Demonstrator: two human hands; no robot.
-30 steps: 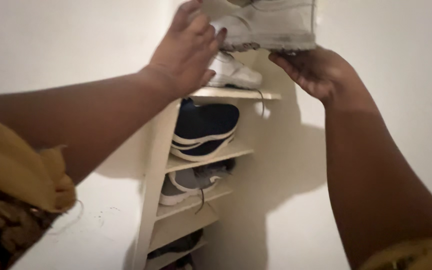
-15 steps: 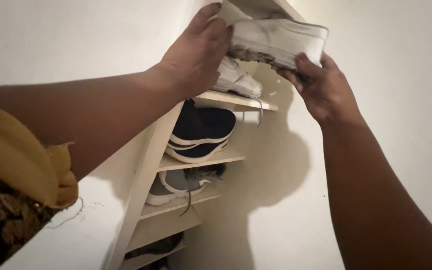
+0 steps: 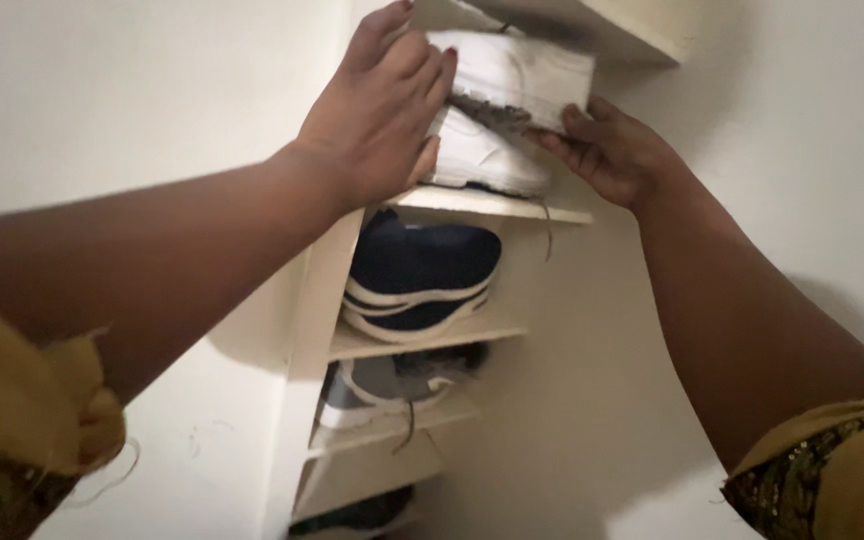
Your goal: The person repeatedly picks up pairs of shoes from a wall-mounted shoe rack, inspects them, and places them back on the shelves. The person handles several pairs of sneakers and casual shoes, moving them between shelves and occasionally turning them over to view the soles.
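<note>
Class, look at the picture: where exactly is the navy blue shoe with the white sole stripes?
In the head view, the navy shoe sits centre frame on the rack's second visible shelf, below the white shoes and above the grey shoe.

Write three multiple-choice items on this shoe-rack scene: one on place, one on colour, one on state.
1. Where is the white shoe in the hands?
A. Above another white shoe on a shelf
B. On the floor
C. On the lowest shelf

2. What colour is the shoe on the next shelf down?
A. Red
B. Dark navy with white stripes
C. Yellow

3. How is the held shoe gripped?
A. Left hand only
B. Hanging by its lace
C. Both hands

Answers: 1 A, it sits over the shelved white shoe; 2 B, the navy shoe shows; 3 C, left hand and right hand both touch it.
</note>
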